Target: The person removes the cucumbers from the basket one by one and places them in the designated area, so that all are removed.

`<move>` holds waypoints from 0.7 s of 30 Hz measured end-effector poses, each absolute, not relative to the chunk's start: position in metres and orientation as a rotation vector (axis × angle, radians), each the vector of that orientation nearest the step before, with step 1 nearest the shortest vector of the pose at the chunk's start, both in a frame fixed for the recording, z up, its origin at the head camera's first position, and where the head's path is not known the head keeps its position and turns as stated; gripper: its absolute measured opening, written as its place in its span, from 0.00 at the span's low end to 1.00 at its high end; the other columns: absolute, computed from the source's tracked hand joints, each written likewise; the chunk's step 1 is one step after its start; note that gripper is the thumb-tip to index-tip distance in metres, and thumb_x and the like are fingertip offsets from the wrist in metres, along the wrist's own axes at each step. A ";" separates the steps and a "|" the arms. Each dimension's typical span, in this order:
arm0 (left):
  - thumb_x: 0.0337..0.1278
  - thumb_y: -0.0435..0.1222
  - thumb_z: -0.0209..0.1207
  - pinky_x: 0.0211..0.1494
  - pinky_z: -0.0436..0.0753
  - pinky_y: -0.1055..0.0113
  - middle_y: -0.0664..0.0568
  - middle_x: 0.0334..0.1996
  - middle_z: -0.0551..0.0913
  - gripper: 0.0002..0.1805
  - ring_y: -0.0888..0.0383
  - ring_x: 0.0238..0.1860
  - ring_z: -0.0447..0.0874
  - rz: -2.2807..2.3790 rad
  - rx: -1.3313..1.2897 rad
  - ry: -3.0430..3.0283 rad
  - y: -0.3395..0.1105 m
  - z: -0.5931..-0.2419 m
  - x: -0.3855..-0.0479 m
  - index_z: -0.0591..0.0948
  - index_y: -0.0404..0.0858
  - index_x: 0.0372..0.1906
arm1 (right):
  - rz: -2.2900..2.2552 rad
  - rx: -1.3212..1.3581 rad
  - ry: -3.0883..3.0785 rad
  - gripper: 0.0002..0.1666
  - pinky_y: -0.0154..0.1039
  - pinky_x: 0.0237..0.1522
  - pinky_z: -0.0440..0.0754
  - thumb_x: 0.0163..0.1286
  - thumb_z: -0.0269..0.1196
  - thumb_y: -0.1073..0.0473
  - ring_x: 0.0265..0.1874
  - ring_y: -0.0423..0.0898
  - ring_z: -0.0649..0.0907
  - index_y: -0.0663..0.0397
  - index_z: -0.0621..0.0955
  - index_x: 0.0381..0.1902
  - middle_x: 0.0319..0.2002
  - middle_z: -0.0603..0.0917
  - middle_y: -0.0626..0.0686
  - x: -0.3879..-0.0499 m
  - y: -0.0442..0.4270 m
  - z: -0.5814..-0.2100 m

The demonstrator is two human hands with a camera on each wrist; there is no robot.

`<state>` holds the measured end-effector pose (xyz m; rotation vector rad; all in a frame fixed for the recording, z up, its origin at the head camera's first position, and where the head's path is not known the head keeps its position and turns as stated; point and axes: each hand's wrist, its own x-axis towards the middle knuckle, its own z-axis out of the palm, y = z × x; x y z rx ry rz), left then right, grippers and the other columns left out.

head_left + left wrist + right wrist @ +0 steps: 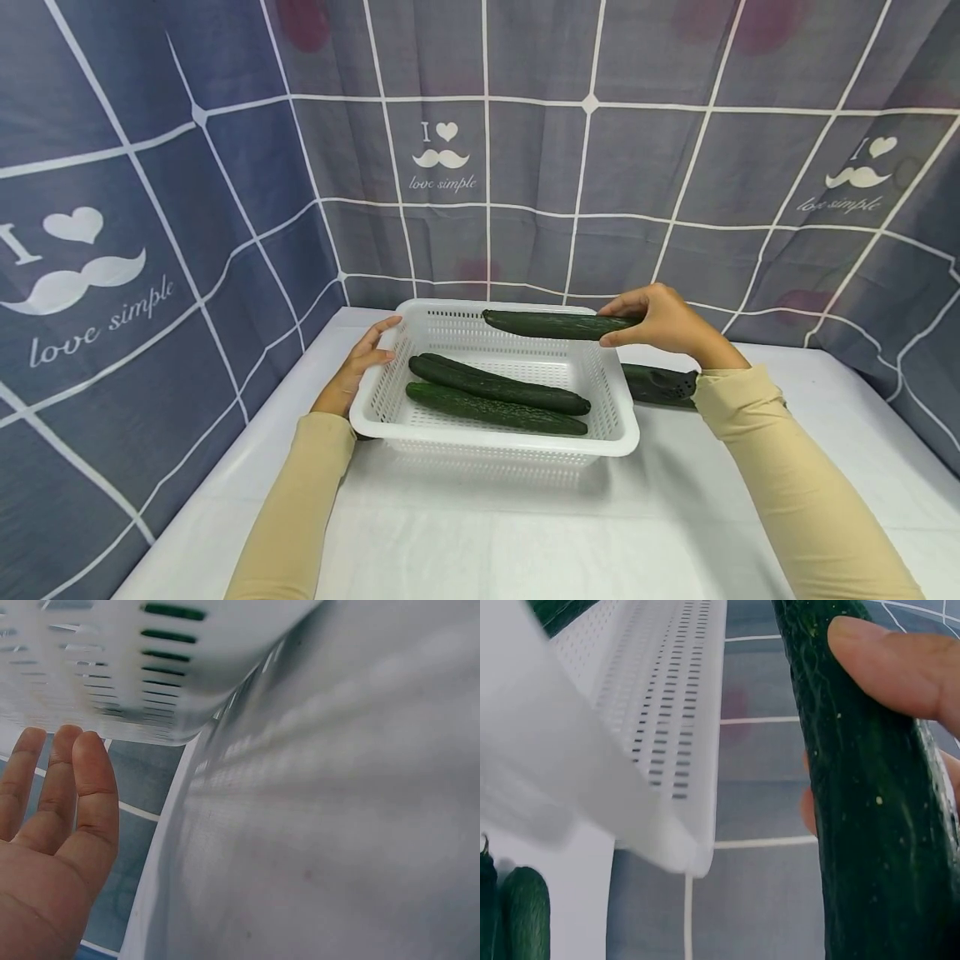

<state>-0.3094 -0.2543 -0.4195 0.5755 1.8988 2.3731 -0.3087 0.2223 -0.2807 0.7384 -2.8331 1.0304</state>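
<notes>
A white perforated plastic basket (495,446) stands at the middle of the white table. Two dark green cucumbers lie inside it, the rear one (498,385) and the front one (495,408). My left hand (356,367) holds the basket's left rim, thumb and index finger over the edge; in the left wrist view its other fingers (96,780) reach under the rim along the outer wall. My right hand (656,323) pinches one end of a third cucumber (547,324) between thumb and fingers. That cucumber hangs level above the basket's rear right part.
Right of the basket, partly hidden by my right forearm, dark green vegetables (643,383) lie on the table (600,533); a rounded cucumber end (526,911) shows in the right wrist view. Grey-blue checked cloth (525,158) hangs behind and along both sides.
</notes>
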 end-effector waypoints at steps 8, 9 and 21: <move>0.64 0.28 0.49 0.60 0.81 0.64 0.51 0.67 0.71 0.34 0.57 0.63 0.76 2.352 0.551 1.894 -0.254 -0.419 -0.308 0.70 0.53 0.74 | 0.967 0.746 -2.796 0.26 0.33 0.48 0.81 0.61 0.82 0.56 0.49 0.46 0.88 0.59 0.90 0.56 0.52 0.92 0.57 -0.302 0.242 -0.289; 0.64 0.29 0.49 0.60 0.81 0.64 0.51 0.67 0.70 0.34 0.57 0.62 0.76 2.347 0.544 1.902 -0.253 -0.419 -0.308 0.70 0.53 0.75 | 0.969 0.745 -2.790 0.26 0.33 0.47 0.81 0.61 0.82 0.56 0.47 0.43 0.87 0.59 0.90 0.56 0.52 0.92 0.57 -0.301 0.245 -0.290; 0.65 0.28 0.50 0.58 0.82 0.65 0.52 0.66 0.72 0.33 0.57 0.61 0.78 2.355 0.579 1.901 -0.254 -0.417 -0.308 0.71 0.54 0.73 | 0.997 0.750 -2.702 0.23 0.27 0.42 0.79 0.58 0.83 0.62 0.38 0.31 0.84 0.62 0.91 0.52 0.46 0.93 0.57 -0.296 0.269 -0.306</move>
